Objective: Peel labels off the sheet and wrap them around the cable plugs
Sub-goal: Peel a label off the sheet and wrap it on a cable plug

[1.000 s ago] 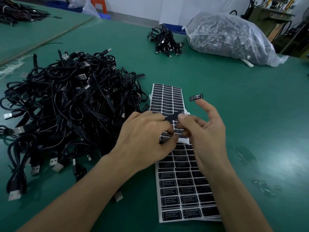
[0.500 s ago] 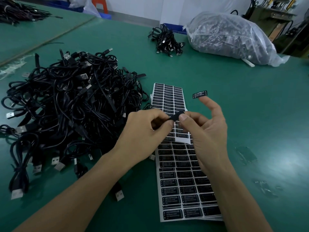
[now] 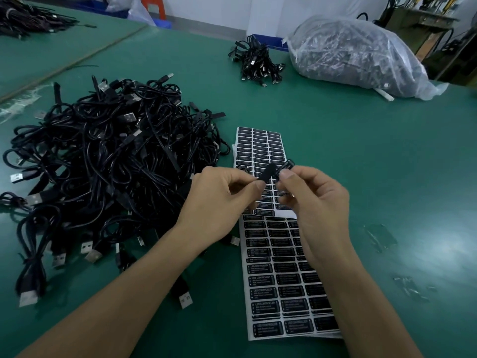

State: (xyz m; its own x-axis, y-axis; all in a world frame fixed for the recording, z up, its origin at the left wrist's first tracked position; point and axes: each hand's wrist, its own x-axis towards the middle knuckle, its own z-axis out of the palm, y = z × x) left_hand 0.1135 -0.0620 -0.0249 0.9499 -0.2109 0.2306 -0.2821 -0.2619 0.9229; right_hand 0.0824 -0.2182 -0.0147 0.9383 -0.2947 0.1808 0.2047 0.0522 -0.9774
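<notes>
The table (image 3: 361, 151) is green — the cables (image 3: 103, 156) are black, and the sheet (image 3: 281, 288) has black labels with white words.

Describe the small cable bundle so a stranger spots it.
Find the big clear plastic bag at the far edge of the green table. Just left of it lies a small black cable bundle, alone and far smaller than the near heap.

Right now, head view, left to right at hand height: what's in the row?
Cable pile → left hand, pinching a black plug → label, pinched by the right hand → clear scraps further right.
</notes>
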